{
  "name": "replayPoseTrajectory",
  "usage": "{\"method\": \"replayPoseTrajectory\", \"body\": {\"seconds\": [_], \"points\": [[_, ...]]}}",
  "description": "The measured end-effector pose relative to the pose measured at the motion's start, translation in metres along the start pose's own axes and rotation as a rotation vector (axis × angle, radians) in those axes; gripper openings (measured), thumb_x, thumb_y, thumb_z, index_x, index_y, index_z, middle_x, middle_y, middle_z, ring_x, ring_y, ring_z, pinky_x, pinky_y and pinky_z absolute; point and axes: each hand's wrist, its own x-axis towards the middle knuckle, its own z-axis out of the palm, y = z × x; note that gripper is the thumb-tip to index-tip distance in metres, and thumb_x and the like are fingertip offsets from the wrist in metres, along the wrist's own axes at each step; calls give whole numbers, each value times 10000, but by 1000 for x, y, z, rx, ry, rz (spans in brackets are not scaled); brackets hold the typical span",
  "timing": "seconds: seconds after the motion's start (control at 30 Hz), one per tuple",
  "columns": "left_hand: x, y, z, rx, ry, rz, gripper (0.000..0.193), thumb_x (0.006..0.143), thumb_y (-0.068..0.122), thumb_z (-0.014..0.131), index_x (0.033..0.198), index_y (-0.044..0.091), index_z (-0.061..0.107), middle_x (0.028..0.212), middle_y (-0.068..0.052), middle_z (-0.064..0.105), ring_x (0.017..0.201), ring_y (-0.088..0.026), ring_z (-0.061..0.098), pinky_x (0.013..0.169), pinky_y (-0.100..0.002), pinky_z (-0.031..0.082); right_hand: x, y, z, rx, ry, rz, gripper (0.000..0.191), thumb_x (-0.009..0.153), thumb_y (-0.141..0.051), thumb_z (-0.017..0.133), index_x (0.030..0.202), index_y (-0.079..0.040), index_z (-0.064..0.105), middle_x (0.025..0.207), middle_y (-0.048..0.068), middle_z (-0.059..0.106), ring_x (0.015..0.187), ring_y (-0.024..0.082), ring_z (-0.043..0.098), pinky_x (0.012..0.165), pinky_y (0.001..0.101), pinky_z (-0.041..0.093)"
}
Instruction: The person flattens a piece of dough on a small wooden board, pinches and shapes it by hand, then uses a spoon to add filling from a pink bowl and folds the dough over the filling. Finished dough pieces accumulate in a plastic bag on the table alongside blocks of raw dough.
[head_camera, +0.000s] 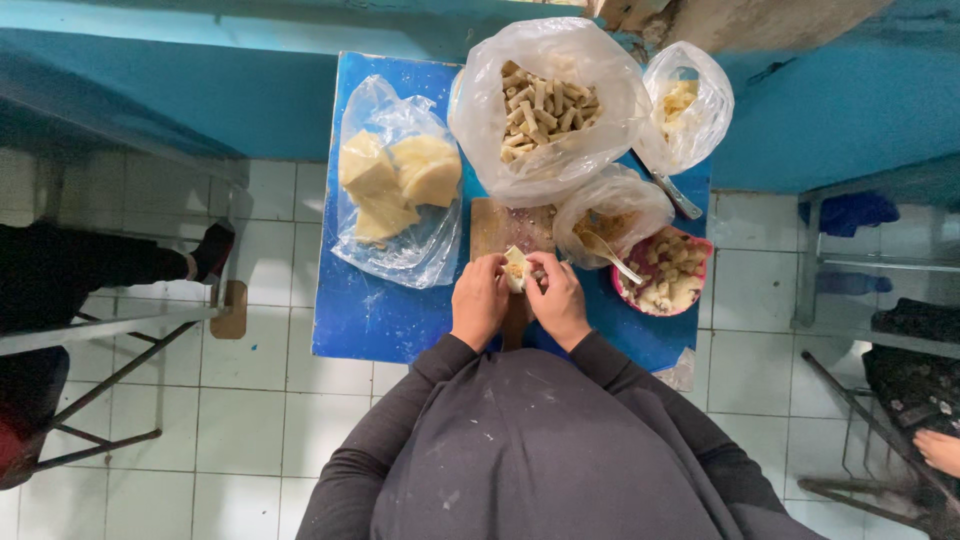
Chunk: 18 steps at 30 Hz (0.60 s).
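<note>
My left hand (479, 300) and my right hand (557, 299) meet over a wooden cutting board (497, 228) on a small blue table (370, 310). Between their fingertips they pinch a pale square wrapper with filling (516, 268), both hands folding around it. The board's near part is hidden under my hands.
On the table stand a clear bag of pale wrapper stacks (397, 185), a big bag of rolled sticks (545, 105), a smaller bag (683, 105), a bag with a spoon (608, 215) and a pink bowl of filling (668, 272). Another person's foot (213, 250) shows at left; a metal rack (860, 260) at right.
</note>
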Motion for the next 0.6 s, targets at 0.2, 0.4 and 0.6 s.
{"method": "replayPoseTrajectory", "body": {"seconds": [0.2,0.4,0.6], "points": [[-2,2,0,-104,-42,-15,258,960,40,644,1211,84,599,1023,-117,652,935,-320,665,782,-411,538,-2,2,2,0,-8,-27,324,904,-23,666,1218,-101,649,961,68,717,844,243,662,753,355,557],[0,-3,5,-255,-37,-123,367,928,-15,601,1284,68,565,1147,-151,628,913,-308,683,775,-397,551,1,4,6,43,28,64,257,902,-65,714,1156,-87,682,912,90,716,752,217,683,689,331,563],[2,-3,6,-92,-20,2,388,848,34,703,1217,67,588,1094,-124,626,1037,-345,618,858,-420,520,5,1,4,115,39,103,242,909,-79,725,1148,-76,684,923,95,709,703,171,690,652,294,564]]}}
